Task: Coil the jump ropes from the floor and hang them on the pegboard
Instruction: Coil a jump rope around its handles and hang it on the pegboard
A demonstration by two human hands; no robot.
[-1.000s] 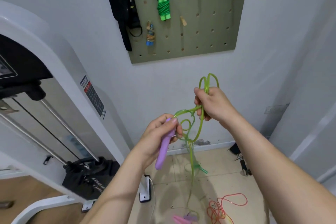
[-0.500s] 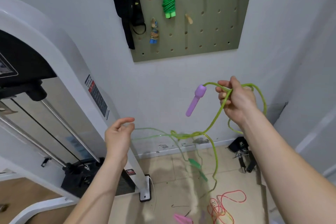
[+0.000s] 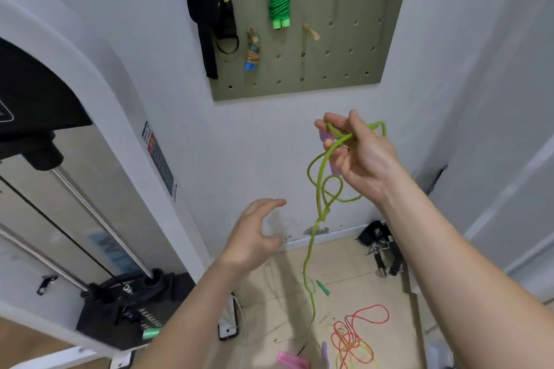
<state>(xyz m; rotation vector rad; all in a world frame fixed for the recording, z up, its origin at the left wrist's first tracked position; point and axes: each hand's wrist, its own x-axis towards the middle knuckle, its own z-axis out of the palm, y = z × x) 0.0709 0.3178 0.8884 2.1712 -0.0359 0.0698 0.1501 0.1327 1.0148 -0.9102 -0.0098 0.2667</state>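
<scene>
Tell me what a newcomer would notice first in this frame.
The right hand, raised mid-frame, grips loops of a yellow-green jump rope that trails down toward the floor, while the left hand hovers open, lower and to its left. Above, a coiled green rope hangs on the pegboard; a red rope lies tangled on the floor at lower right.

- My right hand (image 3: 359,156) hides most of the purple handle (image 3: 333,167).
- The pegboard (image 3: 329,69) is cut off at its top.
- The pink handle (image 3: 289,361) on the floor (image 3: 344,266) runs off the bottom edge.
</scene>
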